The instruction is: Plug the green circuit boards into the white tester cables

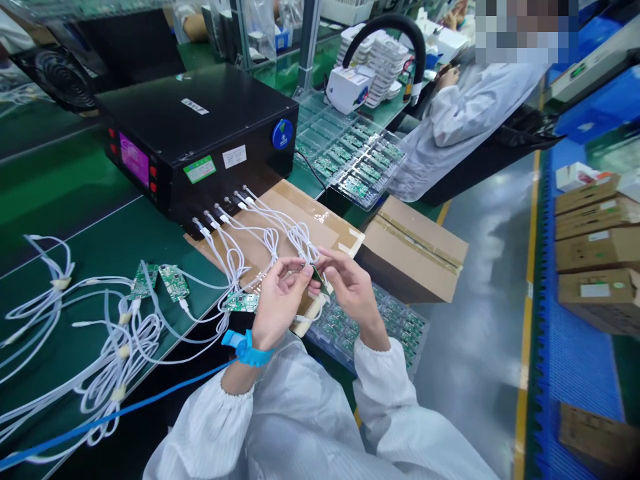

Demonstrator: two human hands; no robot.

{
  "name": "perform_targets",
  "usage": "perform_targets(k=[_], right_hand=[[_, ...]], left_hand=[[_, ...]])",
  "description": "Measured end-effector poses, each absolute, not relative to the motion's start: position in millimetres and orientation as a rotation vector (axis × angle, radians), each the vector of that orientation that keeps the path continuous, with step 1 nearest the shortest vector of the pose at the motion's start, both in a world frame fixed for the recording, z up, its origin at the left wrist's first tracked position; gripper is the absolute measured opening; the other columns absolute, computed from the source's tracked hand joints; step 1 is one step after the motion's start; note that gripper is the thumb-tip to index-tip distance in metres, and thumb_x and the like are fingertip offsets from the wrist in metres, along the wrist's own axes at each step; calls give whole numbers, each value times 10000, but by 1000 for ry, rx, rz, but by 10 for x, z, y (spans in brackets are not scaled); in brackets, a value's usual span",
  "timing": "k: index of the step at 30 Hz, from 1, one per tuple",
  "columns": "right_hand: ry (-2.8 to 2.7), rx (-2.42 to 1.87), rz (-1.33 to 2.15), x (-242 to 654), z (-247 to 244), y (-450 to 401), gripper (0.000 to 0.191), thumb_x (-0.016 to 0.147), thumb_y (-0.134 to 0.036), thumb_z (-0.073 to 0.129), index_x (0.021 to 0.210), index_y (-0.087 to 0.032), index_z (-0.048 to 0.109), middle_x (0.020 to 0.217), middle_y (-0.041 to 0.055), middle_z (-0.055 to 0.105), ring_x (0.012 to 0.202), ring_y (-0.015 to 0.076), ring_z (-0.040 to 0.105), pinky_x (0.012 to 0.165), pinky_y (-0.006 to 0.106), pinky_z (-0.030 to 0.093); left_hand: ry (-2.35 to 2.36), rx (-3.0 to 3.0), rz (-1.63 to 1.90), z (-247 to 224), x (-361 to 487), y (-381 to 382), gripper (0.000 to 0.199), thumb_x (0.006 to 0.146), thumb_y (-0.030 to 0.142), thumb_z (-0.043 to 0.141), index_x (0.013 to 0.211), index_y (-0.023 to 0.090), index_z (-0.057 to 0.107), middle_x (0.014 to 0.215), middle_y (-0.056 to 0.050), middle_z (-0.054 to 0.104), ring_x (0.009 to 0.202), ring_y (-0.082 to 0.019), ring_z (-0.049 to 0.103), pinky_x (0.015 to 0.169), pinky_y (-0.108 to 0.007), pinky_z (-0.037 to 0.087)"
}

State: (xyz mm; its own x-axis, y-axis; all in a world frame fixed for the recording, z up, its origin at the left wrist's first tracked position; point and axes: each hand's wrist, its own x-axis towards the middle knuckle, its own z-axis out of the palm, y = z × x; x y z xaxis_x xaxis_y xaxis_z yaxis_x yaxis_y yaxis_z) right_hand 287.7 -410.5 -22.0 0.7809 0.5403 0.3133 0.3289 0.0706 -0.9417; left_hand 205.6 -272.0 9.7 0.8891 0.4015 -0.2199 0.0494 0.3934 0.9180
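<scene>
Between my two hands is a small green circuit board [320,279], seen nearly edge-on. My left hand [284,293], with a blue wrist strap [250,348] below it, pinches the board's left side. On the other side my right hand [350,283] has its fingers closed by the board's edge, near a white cable [316,313]; the exact contact is partly hidden. Another circuit board [241,303] lies just left of my left wrist. Bundled white cables [300,237] run from the black test box [200,133] over a cardboard sheet [285,200] to my hands.
Two cabled boards [174,283] and coiled cables [125,353] cover the bench at left. A tray of boards [350,157] sits behind, another tray [400,327] below my right hand. A cardboard box [415,250] stands at right. A co-worker's sleeve [455,120] shows beyond.
</scene>
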Motion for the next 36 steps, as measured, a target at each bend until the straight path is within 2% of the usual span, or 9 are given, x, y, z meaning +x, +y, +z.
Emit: perform_targets(k=[3,7,8,11,16,21,26,29,36], right_hand=[[-779,-1698,54,2747,-277,-4264,399,972,-382,731,1347,-263,669,1150,73,747,1037,204,718,971,394,604],[-849,-1859,-125,2603,-357,-4350,59,968,-231,725,1013,-224,762,933,48,763,843,178,730,788,319,612],[-854,-1884,-199,2594,-360,-4352,59,975,-201,707,974,-219,764,908,46,756,813,169,725,759,304,607],[-864,-1995,-462,2660,-323,-4364,111,978,-154,689,1006,-213,778,928,56,746,819,165,724,765,292,608],[-1023,-2193,-739,2918,-267,-4439,188,1007,-169,653,1148,-188,776,1007,90,760,887,187,738,822,322,618],[-1227,-2214,-678,2976,-444,-4451,188,1010,-213,664,1165,-180,765,1020,97,758,885,205,741,816,349,623],[-1267,-2186,-574,2871,-662,-4460,195,1033,-259,633,1181,-202,746,1054,88,745,928,209,755,843,344,627],[-1243,-2199,-545,2822,-725,-4473,223,1045,-294,613,1210,-197,729,1089,99,732,964,223,753,863,363,625],[-1172,-2200,-494,2793,-730,-4509,271,1051,-326,606,1272,-198,699,1179,112,697,1062,234,726,943,383,600]], left_hand=[[442,1125,233,115,2055,-2702,481,833,530,828,1098,168,654,988,-67,749,794,-158,761,750,-273,632],[428,1090,212,108,2017,-2690,507,870,527,790,1192,157,664,1092,-109,753,883,-176,764,831,-308,642],[423,1091,215,110,1999,-2682,517,872,522,789,1216,159,662,1146,-119,745,898,-176,761,834,-311,644],[418,1122,255,139,1927,-2601,505,870,513,792,1222,172,669,1256,-126,713,895,-162,747,804,-302,643],[467,1297,454,238,1805,-2204,425,897,508,753,1141,166,687,1210,-115,715,805,-125,702,736,-263,609],[614,1709,820,349,1785,-1601,395,926,402,704,1255,188,654,1393,-144,627,866,-126,681,704,-249,587],[693,1950,911,361,1966,-1072,444,917,333,699,1317,169,595,1622,-211,458,713,-83,646,694,-291,598],[650,1996,973,363,2116,-918,462,928,309,684,1353,168,568,1636,-212,454,684,-83,637,724,-308,602],[595,1828,874,426,2247,-830,464,902,241,721,1342,177,588,1516,-182,598,598,-70,581,870,-347,578]])
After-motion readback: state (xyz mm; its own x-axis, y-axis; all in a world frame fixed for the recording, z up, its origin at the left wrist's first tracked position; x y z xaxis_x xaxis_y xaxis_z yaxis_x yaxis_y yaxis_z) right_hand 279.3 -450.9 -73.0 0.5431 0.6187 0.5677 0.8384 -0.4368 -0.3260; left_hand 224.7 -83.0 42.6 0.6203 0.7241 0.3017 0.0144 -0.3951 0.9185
